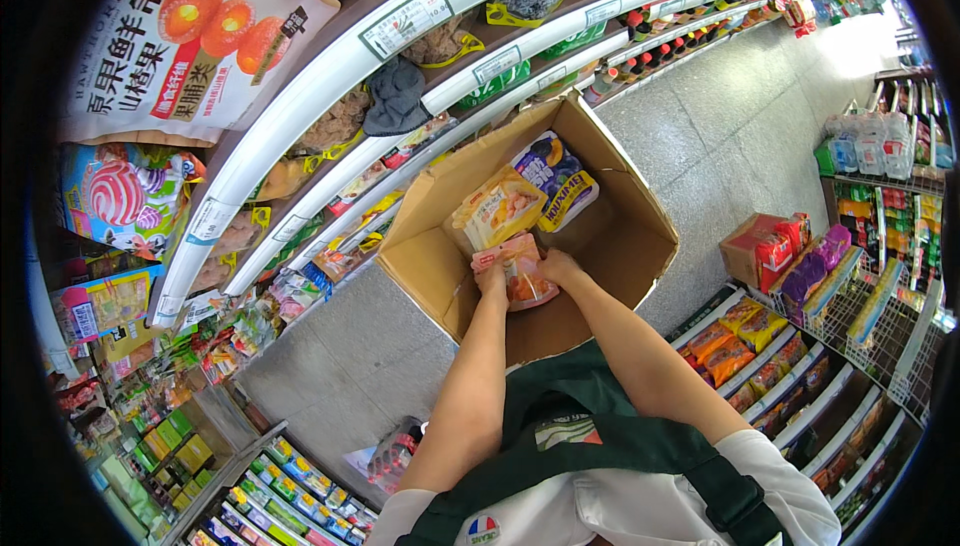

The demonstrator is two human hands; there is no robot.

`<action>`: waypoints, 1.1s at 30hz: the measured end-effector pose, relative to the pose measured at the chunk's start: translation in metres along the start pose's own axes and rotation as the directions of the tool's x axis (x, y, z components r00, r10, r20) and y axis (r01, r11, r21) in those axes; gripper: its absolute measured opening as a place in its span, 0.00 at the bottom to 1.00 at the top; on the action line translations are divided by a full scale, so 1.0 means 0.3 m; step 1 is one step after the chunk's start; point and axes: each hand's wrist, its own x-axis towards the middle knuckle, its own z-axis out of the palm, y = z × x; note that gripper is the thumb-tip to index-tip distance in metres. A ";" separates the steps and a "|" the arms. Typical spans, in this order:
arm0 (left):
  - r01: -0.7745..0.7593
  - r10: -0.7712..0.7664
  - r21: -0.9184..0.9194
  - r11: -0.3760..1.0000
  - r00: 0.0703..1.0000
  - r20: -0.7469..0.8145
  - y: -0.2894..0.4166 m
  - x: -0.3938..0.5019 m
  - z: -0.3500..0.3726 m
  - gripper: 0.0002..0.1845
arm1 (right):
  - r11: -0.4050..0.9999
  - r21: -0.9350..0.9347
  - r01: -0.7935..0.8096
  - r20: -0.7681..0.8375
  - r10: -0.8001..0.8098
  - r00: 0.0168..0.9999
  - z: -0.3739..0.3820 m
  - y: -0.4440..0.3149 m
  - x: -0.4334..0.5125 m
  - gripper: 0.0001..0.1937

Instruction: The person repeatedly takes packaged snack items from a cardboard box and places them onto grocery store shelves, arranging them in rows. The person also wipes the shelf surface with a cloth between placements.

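Observation:
Both my hands reach down into an open cardboard box (622, 246). Between them is a pink snack pouch (525, 265); my left hand (493, 280) grips its left side and my right hand (559, 267) its right edge. Just beyond it in the box lie several yellow snack pouches (499, 208), stacked and overlapping. Beside those, against the far wall, rest purple-and-yellow packages (559, 180). My fingertips are partly hidden by the pouch and by the hands themselves.
Curved store shelves (315, 118) with bagged goods run close along the left. A dark grey cloth cap (405, 96) hangs at a shelf edge. Tiled floor (727, 111) stretches along the aisle. To the right stand a red carton (761, 250), a wire rack (847, 328) and lower shelves of snack bags (720, 351).

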 end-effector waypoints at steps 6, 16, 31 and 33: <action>-0.158 0.246 0.625 0.764 0.968 -0.056 -0.033 0.110 -0.023 0.37 | 0.998 0.029 -0.052 0.043 0.051 0.998 -0.020 -0.006 0.002 0.23; -0.296 0.286 -0.035 0.955 0.878 0.384 0.107 -0.122 -0.118 0.15 | 0.950 0.262 0.169 -0.256 -0.100 0.961 -0.222 0.006 -0.153 0.31; -0.711 0.582 -0.224 0.666 0.309 0.752 0.578 -1.052 -0.971 0.27 | 0.540 0.385 0.748 -0.286 -0.701 0.653 -0.395 -0.473 -1.341 0.37; -0.817 0.696 -0.291 0.497 0.176 0.696 0.635 -1.142 -1.100 0.27 | 0.443 0.395 0.805 -0.305 -0.764 0.569 -0.408 -0.577 -1.497 0.36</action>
